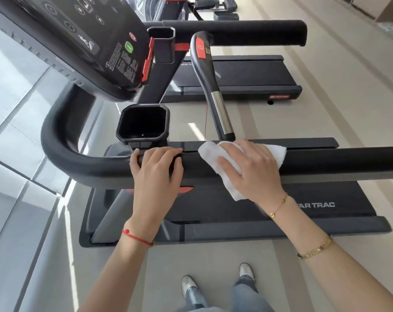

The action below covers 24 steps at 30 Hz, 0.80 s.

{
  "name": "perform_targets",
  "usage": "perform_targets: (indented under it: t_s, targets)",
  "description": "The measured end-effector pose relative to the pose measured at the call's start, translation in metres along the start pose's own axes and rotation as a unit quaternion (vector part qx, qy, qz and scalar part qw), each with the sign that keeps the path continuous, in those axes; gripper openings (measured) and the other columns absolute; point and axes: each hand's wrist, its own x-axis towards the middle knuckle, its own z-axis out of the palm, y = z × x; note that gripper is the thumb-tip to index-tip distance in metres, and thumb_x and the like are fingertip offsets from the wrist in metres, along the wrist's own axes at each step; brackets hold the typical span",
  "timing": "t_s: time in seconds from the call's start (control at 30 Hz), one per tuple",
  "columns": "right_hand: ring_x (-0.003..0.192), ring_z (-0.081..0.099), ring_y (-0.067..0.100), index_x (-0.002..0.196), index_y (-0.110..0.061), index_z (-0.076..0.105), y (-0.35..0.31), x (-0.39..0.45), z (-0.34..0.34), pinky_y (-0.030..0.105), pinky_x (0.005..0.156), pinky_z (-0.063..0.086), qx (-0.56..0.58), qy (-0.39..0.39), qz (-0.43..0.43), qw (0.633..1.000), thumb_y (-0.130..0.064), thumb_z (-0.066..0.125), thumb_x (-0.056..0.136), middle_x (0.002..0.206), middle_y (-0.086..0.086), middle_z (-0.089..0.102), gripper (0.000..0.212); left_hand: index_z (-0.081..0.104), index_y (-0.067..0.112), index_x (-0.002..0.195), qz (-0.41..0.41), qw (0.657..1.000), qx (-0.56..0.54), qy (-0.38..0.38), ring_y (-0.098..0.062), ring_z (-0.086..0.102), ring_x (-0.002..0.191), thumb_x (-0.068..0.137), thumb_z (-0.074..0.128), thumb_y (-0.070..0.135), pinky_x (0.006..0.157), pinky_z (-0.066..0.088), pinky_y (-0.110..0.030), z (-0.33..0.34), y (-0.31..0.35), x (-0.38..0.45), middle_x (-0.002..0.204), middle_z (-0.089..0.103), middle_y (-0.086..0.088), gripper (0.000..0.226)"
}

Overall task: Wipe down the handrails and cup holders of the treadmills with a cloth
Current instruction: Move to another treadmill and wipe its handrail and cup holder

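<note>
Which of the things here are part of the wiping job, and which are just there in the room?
Part of the job:
white cloth, under the right hand
near handrail, gripped by the left hand
cup holder
far handrail

Just there:
control console
treadmill belt
cardboard boxes

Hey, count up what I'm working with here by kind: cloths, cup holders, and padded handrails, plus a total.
Cloths: 1, white, under the right hand at
Cup holders: 2
Padded handrails: 2
Total: 5
</note>
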Motion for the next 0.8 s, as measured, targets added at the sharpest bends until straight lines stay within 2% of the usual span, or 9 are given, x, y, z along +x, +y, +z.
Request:
perform_targets:
  t_s: [0.13,0.37,0.5,0.6,0.73,0.8]
  targets:
    - [0.072,0.057,0.023,0.111,-0.019,0.068,0.027,-0.010,-0.010,0.036,0.071,0.046,-0.005,0.012,0.006,1.000,-0.041,0.045,0.098,0.091,0.003,0.064,0.034,0.069,0.021,0.114,0.006,0.999,0.033,0.002,-0.015,0.057,0.112,0.100,0.049,0.024,0.123,0.001,-0.050,0.017,0.027,0.001,0.108,0.068,0.009,0.025]
    - [0.070,0.055,0.024,0.106,-0.018,0.069,0.100,-0.035,-0.034,0.034,0.071,0.043,-0.016,0.040,0.025,0.999,-0.041,0.045,0.098,0.088,0.002,0.064,0.034,0.070,0.020,0.111,0.016,1.000,0.023,0.008,-0.015,0.062,0.105,0.099,0.049,0.023,0.119,0.018,-0.051,0.062,0.104,0.001,0.106,0.069,0.007,0.024]
    - [0.070,0.054,0.024,0.108,-0.019,0.069,0.142,-0.048,-0.049,0.034,0.070,0.043,-0.013,0.042,0.016,0.999,-0.041,0.046,0.098,0.086,0.001,0.063,0.033,0.069,0.020,0.110,0.014,1.000,0.008,0.008,-0.014,0.062,0.101,0.100,0.050,0.023,0.114,0.026,-0.047,0.090,0.154,0.004,0.105,0.069,0.007,0.022]
    - [0.070,0.055,0.024,0.108,-0.019,0.069,0.184,-0.062,-0.066,0.034,0.070,0.043,-0.018,0.046,0.021,0.999,-0.041,0.046,0.099,0.085,0.001,0.063,0.034,0.069,0.021,0.111,0.014,1.000,-0.005,0.011,-0.013,0.061,0.097,0.101,0.050,0.024,0.109,0.029,-0.039,0.111,0.189,0.004,0.101,0.069,0.009,0.023]
    - [0.072,0.056,0.026,0.109,-0.017,0.070,0.244,-0.082,-0.093,0.035,0.072,0.042,-0.029,0.049,0.037,0.998,-0.039,0.045,0.099,0.087,0.003,0.064,0.035,0.070,0.021,0.109,0.016,1.000,0.001,0.009,-0.015,0.061,0.097,0.101,0.049,0.024,0.105,0.031,-0.039,0.138,0.234,0.003,0.099,0.069,0.008,0.022]
    - [0.072,0.056,0.026,0.107,-0.017,0.070,0.265,-0.086,-0.105,0.035,0.071,0.043,-0.024,0.027,0.046,0.998,-0.040,0.044,0.098,0.086,0.002,0.064,0.035,0.069,0.021,0.109,0.019,1.000,0.011,0.006,-0.014,0.061,0.098,0.101,0.049,0.024,0.107,0.030,-0.039,0.148,0.254,0.001,0.101,0.069,0.008,0.023]
